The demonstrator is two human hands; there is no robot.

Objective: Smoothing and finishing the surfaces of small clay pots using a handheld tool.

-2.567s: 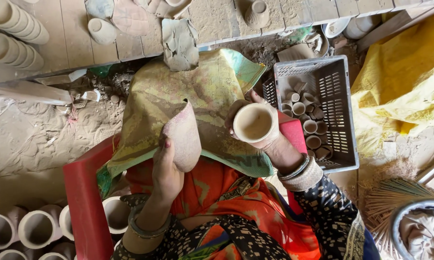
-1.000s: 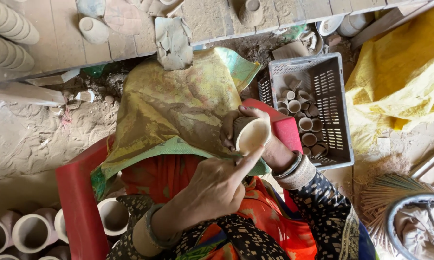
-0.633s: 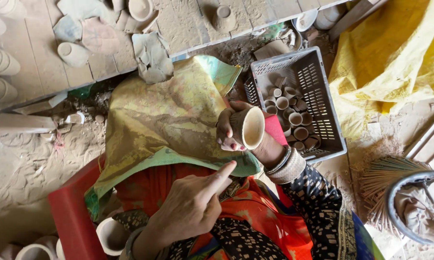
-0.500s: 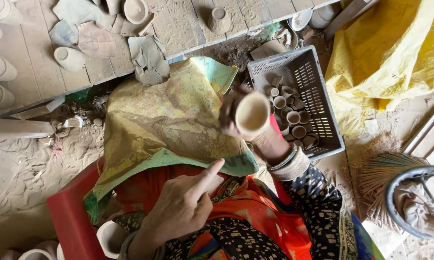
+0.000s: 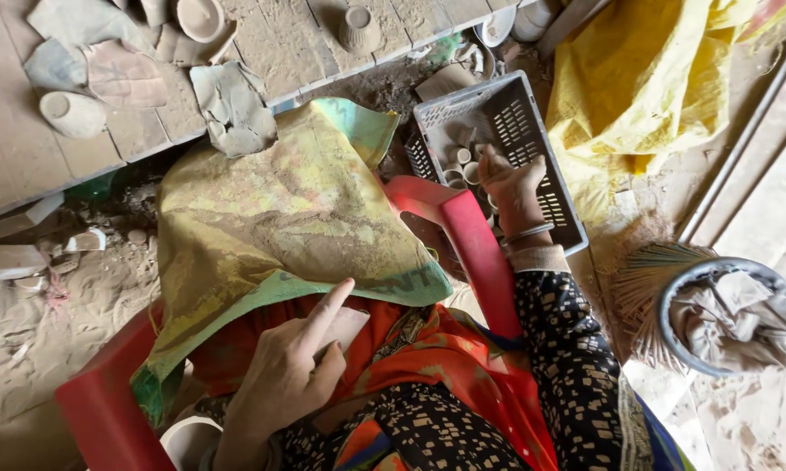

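Dusty earth floor (image 5: 53, 305) spreads around the seated person, with a low wooden bench (image 5: 288, 44) running across from ten to one o'clock. On that bench lie flat slabs of grey clay (image 5: 231, 105), one upturned clay cup (image 5: 358, 26) and a shallow clay bowl (image 5: 199, 17). At one o'clock from the lap sits a grey plastic crate (image 5: 532, 148), its slotted walls enclosing a cluster of small clay cups (image 5: 462, 161) packed toward the near left corner. The right hand (image 5: 513, 187) reaches down inside the crate among those cups; its fingers curl downward, but whether they are clamped on a cup cannot be told. The left hand (image 5: 292, 375) rests at six o'clock on the lap, index finger stretched out, the other fingers loosely folded and holding nothing, touching the edge of a yellow-green sack cloth (image 5: 279, 218) draped over the knees. A round grey basin (image 5: 724, 318) at four o'clock holds crumpled cloth. Yellow sheeting (image 5: 654, 78) lies at two o'clock.
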